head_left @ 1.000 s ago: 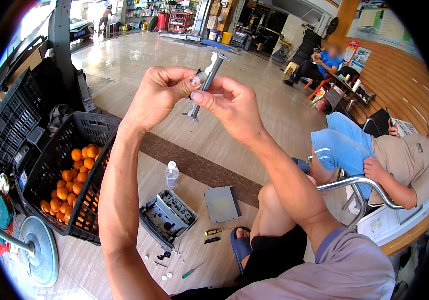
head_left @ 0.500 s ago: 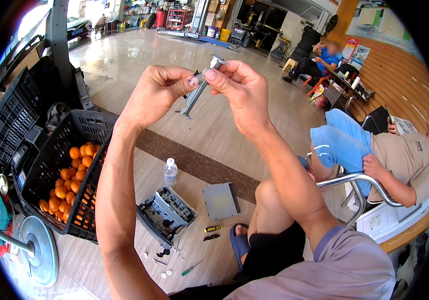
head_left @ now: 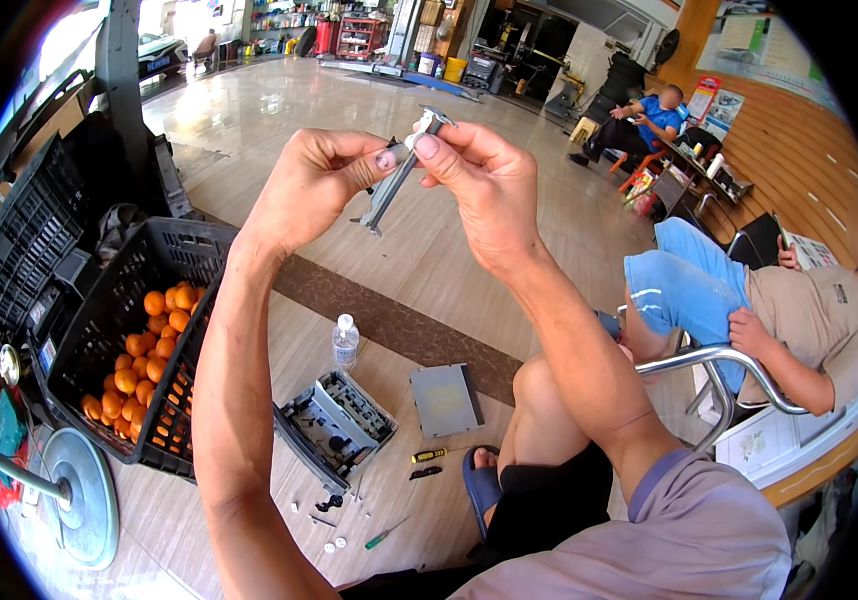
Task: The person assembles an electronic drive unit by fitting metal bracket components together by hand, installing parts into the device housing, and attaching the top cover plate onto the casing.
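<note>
The left hand (head_left: 301,195) and right hand (head_left: 494,195) hold a slim grey metal bracket (head_left: 390,193) between them, raised above the floor (head_left: 559,240); on each side the thumb and fingers pinch together on its upper part, while its lower end slants down to the left. On the floor below, an opened grey casing (head_left: 345,418) sits just beside a clear bottle (head_left: 346,348) and near a flat metal plate (head_left: 445,402). A yellow-handled screwdriver (head_left: 429,455) lies near a blue sandal (head_left: 485,485), and a black crate (head_left: 184,240) of orange fruit (head_left: 139,362) stands left.
</note>
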`<state>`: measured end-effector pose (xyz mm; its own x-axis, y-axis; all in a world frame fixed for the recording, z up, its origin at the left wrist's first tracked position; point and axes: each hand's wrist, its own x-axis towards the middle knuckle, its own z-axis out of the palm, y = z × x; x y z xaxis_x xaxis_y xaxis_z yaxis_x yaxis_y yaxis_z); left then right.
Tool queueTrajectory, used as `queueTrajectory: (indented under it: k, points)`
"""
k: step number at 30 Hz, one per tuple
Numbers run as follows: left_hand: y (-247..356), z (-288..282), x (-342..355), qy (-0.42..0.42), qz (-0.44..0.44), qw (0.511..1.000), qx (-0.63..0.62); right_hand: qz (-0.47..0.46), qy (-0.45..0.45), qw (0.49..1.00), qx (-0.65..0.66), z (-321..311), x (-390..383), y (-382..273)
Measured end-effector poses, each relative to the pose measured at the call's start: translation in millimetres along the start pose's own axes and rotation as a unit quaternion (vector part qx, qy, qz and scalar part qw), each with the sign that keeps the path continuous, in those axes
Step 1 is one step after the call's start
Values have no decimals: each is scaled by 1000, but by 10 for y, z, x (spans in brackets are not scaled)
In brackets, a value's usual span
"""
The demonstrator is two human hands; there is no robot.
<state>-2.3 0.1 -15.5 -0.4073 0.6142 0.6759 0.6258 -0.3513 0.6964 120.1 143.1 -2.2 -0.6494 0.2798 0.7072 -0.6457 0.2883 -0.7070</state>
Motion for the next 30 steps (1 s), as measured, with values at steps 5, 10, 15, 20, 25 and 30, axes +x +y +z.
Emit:
queueTrajectory:
  k: [5,10,15,20,25,30]
  points:
    - [-1,13,-11,2,-7,1000,-9,8,-9,1000,-9,-8,-21,2]
    - [-96,15,13,-8,-5,1000,2,1,-16,999,-35,-38,-14,55]
    - [-230,11,-18,-18,-12,1000,-16,12,-15,999,-42,-25,-11,137]
    - [-369,-23,-59,-66,-46,996,-44,50,-16,997,-56,-13,-9,194]
    - [-560,-104,-158,-75,-65,994,-40,86,-8,995,-55,92,-32,341]
    - [-530,-233,-60,-138,-108,984,-38,139,-39,987,-76,97,25,370]
